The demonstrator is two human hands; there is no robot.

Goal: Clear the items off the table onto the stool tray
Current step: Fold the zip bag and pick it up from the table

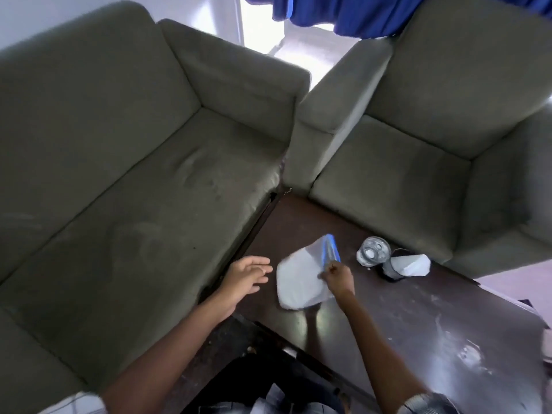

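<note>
Between two grey-green sofas point(134, 162), on a dark glossy table point(403, 339), the right hand point(339, 276) pinched a blue-edged plastic bag point(298, 282); the left hand point(248, 276) hovered with fingers relaxed, near a clear bottle point(373, 253).

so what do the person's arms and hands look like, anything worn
Both forearms are bare down to the left hand and right hand: no gloves, watch or bracelet in view. A grey patterned sleeve covers the upper right arm at the frame's lower edge. A pale patch by the upper left arm may be a sleeve; too blurred to tell.
</note>
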